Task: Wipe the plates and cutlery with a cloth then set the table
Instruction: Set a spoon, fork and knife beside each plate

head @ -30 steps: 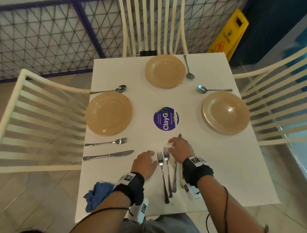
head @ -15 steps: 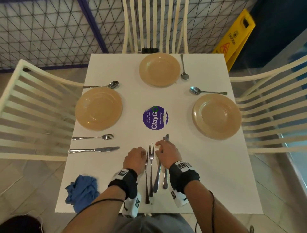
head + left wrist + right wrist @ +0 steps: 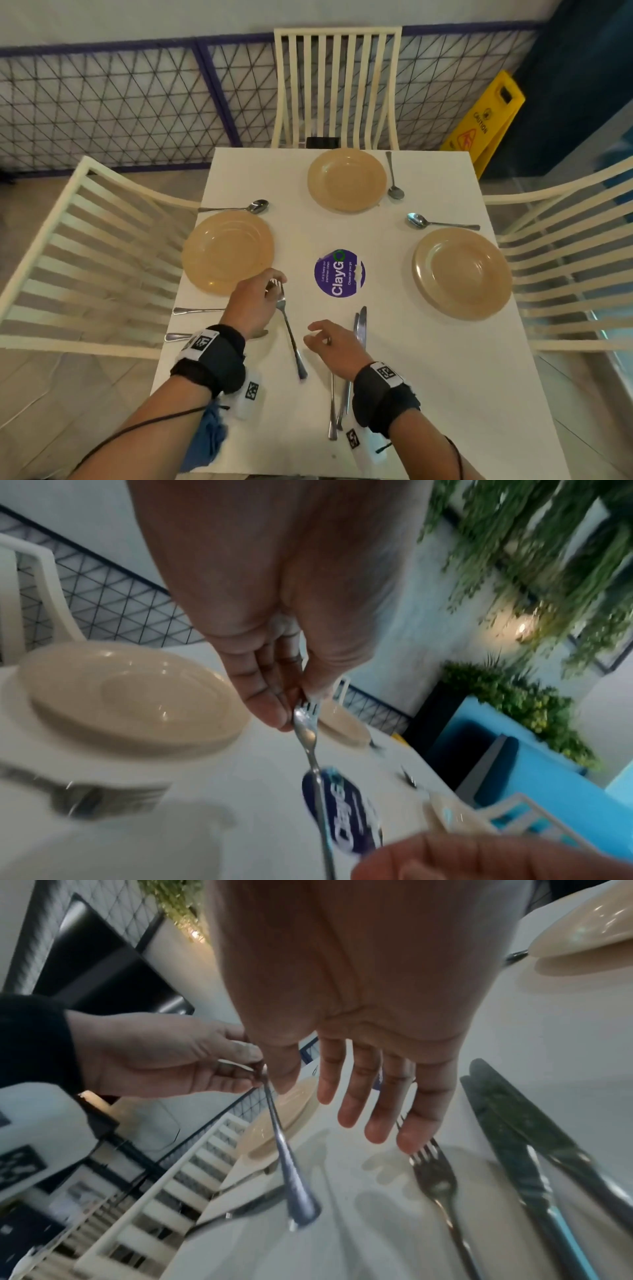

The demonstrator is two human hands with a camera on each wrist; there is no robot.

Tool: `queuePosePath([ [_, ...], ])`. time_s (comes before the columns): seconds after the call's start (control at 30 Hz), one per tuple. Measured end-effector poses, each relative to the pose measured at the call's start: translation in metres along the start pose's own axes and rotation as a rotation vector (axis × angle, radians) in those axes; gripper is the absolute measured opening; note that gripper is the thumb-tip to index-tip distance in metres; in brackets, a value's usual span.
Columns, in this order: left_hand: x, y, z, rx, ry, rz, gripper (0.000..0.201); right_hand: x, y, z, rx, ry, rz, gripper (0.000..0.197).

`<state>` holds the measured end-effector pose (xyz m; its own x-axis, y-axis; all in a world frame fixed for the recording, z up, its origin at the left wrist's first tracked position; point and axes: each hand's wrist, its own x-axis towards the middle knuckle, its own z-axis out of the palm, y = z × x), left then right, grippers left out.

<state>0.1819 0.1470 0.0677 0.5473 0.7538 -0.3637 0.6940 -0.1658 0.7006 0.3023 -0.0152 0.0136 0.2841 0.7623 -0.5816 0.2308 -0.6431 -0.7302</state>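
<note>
Wht slat chairs [image 3: 337, 85] – mesh fence [image 3: 120, 113]

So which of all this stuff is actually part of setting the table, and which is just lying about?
Part of the job:
- steel fork pinched at its tines by the left hand
- fork and two knives under the open right hand
- three tan round plates
- steel spoons
- crumpled blue cloth

Just lying about:
- purple round ClayGo sticker
- yellow caution sign
- cream slatted chairs

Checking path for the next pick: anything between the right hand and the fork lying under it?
Nothing visible. The right hand hovers open directly over the fork on the table, fingers just above its tines. Two knives lie beside it, to the side, not across. The left hand holds another fork clear of it.
</note>
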Motion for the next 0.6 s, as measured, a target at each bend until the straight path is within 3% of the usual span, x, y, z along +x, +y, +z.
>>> queuePosePath([
  [0.1,0.013,0.008,-0.036,-0.109,0.086,0.031,0.024,0.013,-0.019,-0.013,0.173,0.063,0.031,0.028],
  [0.23,0.033,0.002,-0.065,-0.284,0.143,-0.028,0.027,0.031,-0.051,-0.039,0.678,0.175,0.113,0.010],
  [0.3,0.039,-0.002,-0.069,-0.410,0.122,-0.075,0.029,0.041,-0.069,-0.051,0.923,0.252,0.099,0.011],
  [0.47,0.040,-0.008,-0.065,-0.504,-0.037,-0.103,0.028,0.066,-0.116,-0.083,1.137,0.339,0.008,0.021],
  [0.6,0.042,-0.008,-0.057,-0.454,-0.242,-0.109,0.020,0.086,-0.141,-0.085,1.080,0.283,-0.047,0.019],
])
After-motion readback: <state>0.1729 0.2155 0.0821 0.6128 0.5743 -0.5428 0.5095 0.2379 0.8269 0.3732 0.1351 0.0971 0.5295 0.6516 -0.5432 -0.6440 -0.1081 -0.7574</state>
